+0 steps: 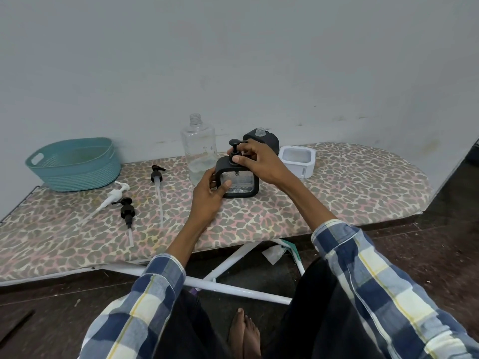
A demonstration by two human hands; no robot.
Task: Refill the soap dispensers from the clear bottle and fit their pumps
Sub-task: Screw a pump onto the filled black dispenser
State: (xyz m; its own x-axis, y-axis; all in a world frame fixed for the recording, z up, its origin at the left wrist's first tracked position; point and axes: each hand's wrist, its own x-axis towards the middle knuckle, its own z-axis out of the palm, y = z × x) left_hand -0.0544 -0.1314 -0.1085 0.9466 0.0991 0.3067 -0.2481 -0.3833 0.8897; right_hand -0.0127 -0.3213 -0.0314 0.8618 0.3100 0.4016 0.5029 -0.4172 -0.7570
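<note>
Two hands on a black-framed clear dispenser [239, 181]: left hand [210, 195] gripping its side, right hand [255, 159] pinching its black pump [235, 149].

A low ironing board [337, 193] with a leopard-print cover stands against the wall. At its left end sits a teal basket [75, 164]. Near it lie a white pump [114, 195] and two black pumps [127, 211] [157, 174], tubes pointing toward the front edge. Mid-board stand a clear bottle [198, 149], a black-framed dispenser [238, 180], a second black dispenser [261, 139] behind it, and a white dispenser [298, 160] to the right
</note>
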